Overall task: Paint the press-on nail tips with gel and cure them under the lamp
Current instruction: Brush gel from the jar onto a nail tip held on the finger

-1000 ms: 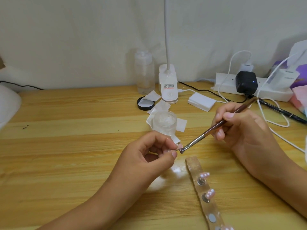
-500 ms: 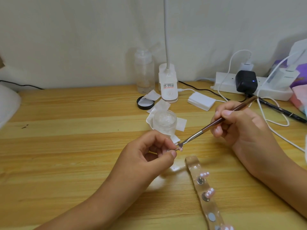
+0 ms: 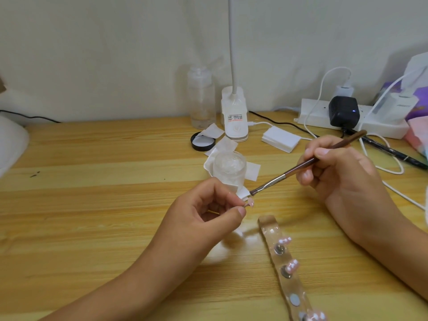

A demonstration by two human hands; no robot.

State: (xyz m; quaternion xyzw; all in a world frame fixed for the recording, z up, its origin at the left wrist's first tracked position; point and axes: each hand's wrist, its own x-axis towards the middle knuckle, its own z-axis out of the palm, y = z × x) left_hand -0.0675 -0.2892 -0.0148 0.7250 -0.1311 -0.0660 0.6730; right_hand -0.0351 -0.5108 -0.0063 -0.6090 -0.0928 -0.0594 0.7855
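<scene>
Painting step: the grip of the left hand [image 3: 208,212] pinches a nail tip [image 3: 250,203] above the tabletop [image 3: 92,181]; the right hand [image 3: 342,172] clasps the brush [image 3: 289,173], bristles just at the tip's 12 o'clock. Next probably needs a light, steady stroke

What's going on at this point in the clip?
A person is painting press-on nails. The left hand pinches one nail tip, while the right hand holds a brush, its bristles just above that tip. Three more tips sit on a clear holder strip lying on the wooden table.
</scene>
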